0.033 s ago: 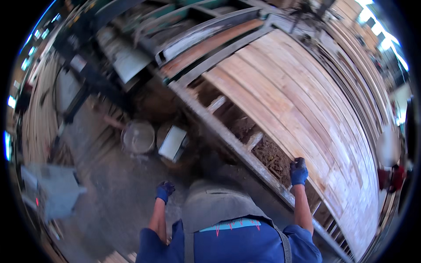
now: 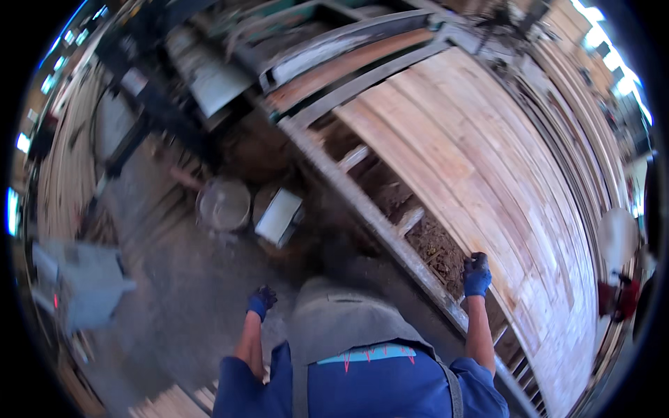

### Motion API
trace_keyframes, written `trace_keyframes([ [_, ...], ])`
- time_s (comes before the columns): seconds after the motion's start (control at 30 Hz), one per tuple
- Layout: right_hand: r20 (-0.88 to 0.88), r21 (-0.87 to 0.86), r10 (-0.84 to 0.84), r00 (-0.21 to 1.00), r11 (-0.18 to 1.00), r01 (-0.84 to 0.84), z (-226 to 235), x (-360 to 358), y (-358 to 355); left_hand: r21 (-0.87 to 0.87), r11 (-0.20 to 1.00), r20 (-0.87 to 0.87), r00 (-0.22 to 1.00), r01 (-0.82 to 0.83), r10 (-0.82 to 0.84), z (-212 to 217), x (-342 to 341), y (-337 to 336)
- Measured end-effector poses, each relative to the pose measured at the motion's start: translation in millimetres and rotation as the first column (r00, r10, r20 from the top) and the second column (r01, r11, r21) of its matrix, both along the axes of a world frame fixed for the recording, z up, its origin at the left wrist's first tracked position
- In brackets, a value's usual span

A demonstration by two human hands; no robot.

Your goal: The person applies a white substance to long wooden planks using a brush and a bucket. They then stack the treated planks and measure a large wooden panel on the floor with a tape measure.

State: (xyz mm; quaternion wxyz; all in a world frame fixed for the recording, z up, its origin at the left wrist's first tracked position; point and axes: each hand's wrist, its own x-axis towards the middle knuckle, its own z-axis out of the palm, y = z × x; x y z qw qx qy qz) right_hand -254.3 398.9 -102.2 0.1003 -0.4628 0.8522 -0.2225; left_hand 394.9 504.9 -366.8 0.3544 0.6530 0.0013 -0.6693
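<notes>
A broad panel of pale planks [image 2: 446, 153] laid edge to edge rests on a metal frame [image 2: 362, 209] to my right. My right hand [image 2: 477, 276], in a blue glove with dark fingers, is closed on the panel's near edge, at the outermost plank. The fingertips are partly hidden there. My left hand [image 2: 261, 302], gloved alike, hangs low beside the grey apron [image 2: 348, 313]. It holds nothing, and its fingers look loosely bent and a little apart. Between frame and panel, a gap shows brown wood debris [image 2: 439, 254] and short crossbars.
A round bucket [image 2: 223, 204] and a white box-like object [image 2: 279, 217] stand on the floor ahead to the left. Dark machinery [image 2: 150, 97] rises behind them. Long strips of wood [image 2: 70, 153] lie at the far left; a grey metal object [image 2: 83, 285] stands nearer.
The whole view has shifted slightly, so the frame and bucket appear a little farther right. My right hand stays on the panel edge, and my left hand still hangs free.
</notes>
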Motion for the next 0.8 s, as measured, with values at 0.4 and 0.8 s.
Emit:
trace_keyframes([
  [0.4,-0.481,0.47,0.657,0.581,0.753,-0.462,16,-49,-17,0.355,0.907,-0.081,0.974,0.225,-0.21,29,-99,168],
  [0.8,-0.5,0.545,0.639,0.584,0.757,-0.362,18,-41,-10,-0.016,0.996,0.027,0.996,0.087,-0.087,79,-96,64],
])
